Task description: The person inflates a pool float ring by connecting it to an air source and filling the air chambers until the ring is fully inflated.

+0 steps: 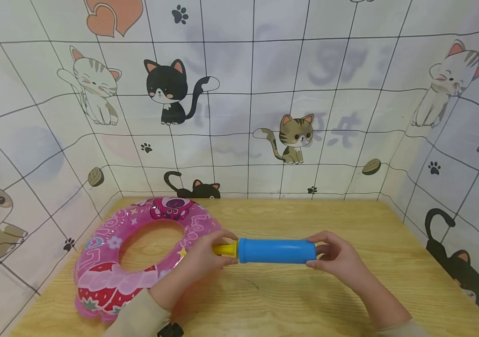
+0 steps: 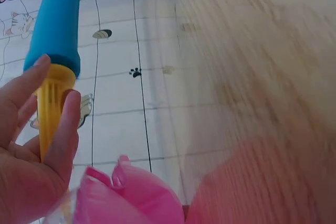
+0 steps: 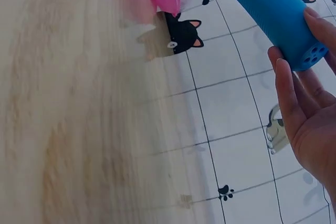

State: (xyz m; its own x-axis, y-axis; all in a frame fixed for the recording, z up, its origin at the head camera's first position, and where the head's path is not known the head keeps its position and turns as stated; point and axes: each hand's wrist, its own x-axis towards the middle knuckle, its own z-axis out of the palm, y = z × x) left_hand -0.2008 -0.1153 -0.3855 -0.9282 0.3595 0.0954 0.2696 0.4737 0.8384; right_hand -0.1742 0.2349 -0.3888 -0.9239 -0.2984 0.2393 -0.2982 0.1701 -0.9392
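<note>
Between the two hands a hand pump is held level above the table, its blue barrel (image 1: 277,251) to the right and its yellow end (image 1: 225,250) to the left. My left hand (image 1: 206,252) grips the pump at the yellow part, thumb and fingers around it next to the barrel's rim. With fingertips and thumb, my right hand (image 1: 336,257) pinches the barrel's far end, where small holes show in the right wrist view. A pink inflated swim ring (image 1: 100,243) with strawberry and bear prints lies on the table, partly behind the left forearm.
The wooden table (image 1: 391,262) meets walls covered in a white gridded sheet (image 1: 231,112) with cat drawings at the back and both sides. A small black object (image 1: 170,330) sits by the left sleeve at the bottom edge.
</note>
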